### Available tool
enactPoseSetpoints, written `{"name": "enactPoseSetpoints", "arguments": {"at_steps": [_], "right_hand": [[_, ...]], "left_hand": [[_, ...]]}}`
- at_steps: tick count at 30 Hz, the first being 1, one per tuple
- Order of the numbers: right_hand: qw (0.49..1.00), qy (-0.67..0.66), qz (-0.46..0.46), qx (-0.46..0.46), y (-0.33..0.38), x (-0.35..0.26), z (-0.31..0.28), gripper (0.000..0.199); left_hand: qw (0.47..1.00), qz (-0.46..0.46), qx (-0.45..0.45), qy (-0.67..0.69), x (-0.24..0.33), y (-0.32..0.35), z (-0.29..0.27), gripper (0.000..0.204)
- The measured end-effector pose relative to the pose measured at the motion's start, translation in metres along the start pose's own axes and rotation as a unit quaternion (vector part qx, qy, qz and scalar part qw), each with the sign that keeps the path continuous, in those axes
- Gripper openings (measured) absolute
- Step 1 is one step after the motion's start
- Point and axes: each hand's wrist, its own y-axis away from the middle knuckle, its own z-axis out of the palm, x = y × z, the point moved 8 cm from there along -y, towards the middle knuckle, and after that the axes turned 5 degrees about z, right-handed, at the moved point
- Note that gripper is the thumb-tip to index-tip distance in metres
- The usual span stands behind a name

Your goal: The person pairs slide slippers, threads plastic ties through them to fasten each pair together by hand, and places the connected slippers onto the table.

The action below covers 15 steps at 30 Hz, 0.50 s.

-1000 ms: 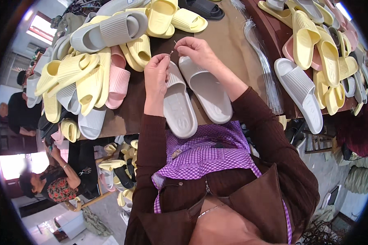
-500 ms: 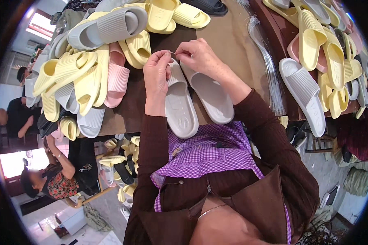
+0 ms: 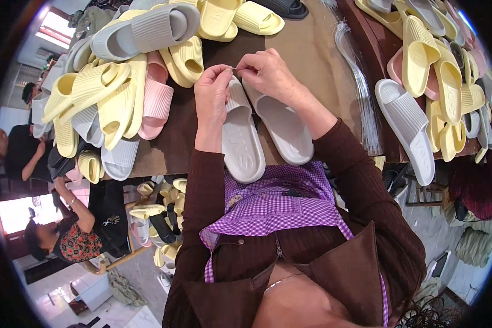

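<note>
A pair of light grey slide slippers lies side by side before me: the left slipper and the right slipper, toes pointing away. Over their toe ends my left hand and my right hand meet fingertip to fingertip. Both are closed in a pinch, with a thin strand just visible between them. Its ends are hidden by my fingers, and I cannot make out whether it passes through the slippers.
Yellow, grey and pink slides are heaped on the left of the brown table. A bundle of clear thin strands lies to the right, beside another pile of slides. A person is at the left, near slippers below table height.
My fingertips have come slightly closer together, and less of the strand shows between them. The slippers stay almost where they were. The person at the left has shifted a little.
</note>
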Motion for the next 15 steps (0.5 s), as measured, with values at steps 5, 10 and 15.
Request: {"name": "enactPoseSetpoints", "arguments": {"at_steps": [5,10,15], "right_hand": [[1.0,0.009,-0.007,0.007,0.0018,0.001,0.0023,0.004],[1.0,0.006,-0.006,0.008,0.0019,0.0048,0.0029,0.003],[1.0,0.013,-0.01,0.0,0.0038,0.0035,0.0035,0.004]], "left_hand": [[1.0,-0.013,-0.008,-0.002,-0.0025,0.0004,0.0015,0.009],[0.999,-0.017,-0.027,-0.013,-0.0047,0.0017,0.0031,0.009],[0.999,-0.012,-0.023,-0.022,-0.0045,0.0041,0.0055,0.008]]}}
